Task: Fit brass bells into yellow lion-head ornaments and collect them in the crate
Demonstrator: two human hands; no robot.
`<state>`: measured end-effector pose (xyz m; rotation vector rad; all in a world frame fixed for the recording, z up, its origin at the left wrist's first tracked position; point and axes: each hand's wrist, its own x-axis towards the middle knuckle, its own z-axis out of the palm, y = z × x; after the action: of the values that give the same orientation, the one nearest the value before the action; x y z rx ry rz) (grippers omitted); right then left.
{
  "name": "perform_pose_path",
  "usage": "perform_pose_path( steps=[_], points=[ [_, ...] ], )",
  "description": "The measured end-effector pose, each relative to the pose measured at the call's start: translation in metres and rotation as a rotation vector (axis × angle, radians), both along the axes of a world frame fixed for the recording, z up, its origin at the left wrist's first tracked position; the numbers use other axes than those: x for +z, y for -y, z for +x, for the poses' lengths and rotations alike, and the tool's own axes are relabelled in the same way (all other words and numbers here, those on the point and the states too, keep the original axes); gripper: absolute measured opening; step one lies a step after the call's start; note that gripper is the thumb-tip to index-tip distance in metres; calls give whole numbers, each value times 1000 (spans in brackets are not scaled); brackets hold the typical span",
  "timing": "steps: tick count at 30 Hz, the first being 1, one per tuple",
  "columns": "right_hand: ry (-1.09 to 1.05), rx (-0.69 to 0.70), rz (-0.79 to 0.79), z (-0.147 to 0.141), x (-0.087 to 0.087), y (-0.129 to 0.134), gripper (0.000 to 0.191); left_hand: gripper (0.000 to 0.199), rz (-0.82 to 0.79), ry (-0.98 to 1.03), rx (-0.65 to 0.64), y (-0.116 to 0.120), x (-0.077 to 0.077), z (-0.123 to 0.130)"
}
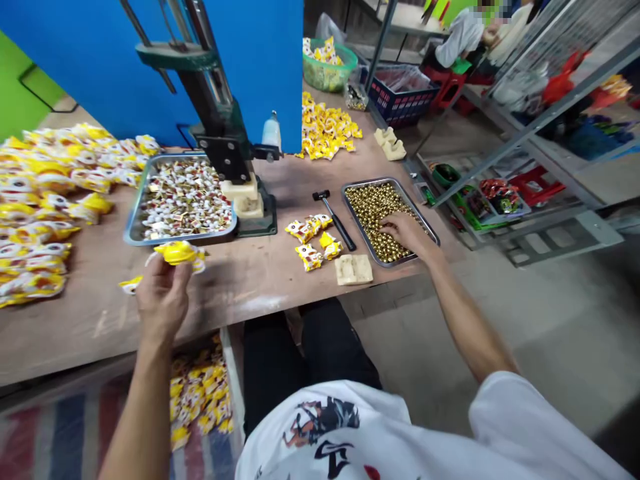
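Note:
My left hand pinches a small yellow and white plastic animal figure above the table, in front of a metal tray of small white, red and gold pieces. Another yellow piece lies beside that hand. My right hand reaches into a second metal tray filled with shiny gold balls. Its fingers are bent together among the balls; what they hold, if anything, is hidden. Between the trays lie several yellow and white figures, a black-handled hammer and a cream block.
A green hand press stands behind the left tray, before a blue panel. Piles of yellow figures cover the table's left side. A green basket and metal shelving stand at right; people sit beyond.

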<state>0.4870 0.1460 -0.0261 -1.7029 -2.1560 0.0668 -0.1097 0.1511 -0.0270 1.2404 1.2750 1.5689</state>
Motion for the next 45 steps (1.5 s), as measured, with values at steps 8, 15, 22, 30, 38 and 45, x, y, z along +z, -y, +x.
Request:
perform_pose_path(
  steps=[8, 15, 22, 30, 38, 45],
  points=[
    [148, 48, -44, -1, -9, -17, 15, 42, -453, 772, -351, 34, 15, 76],
    [349, 29, -61, 13, -19, -21, 17, 34, -452, 735, -454, 54, 11, 107],
    [71, 24, -58, -7, 5, -10, 12, 35, -522, 721, -502, 59, 12, 113],
    [-4, 0, -74, -13, -3, -12, 16, 39, -517, 561, -485, 64, 4, 131],
    [-330, -63, 25, -7, 7, 6, 26, 46, -500, 471, -436, 65, 3, 126],
    [-875, 95, 60, -109, 35, 58, 36, 40, -445, 599, -387, 68, 19, 155]
  ],
)
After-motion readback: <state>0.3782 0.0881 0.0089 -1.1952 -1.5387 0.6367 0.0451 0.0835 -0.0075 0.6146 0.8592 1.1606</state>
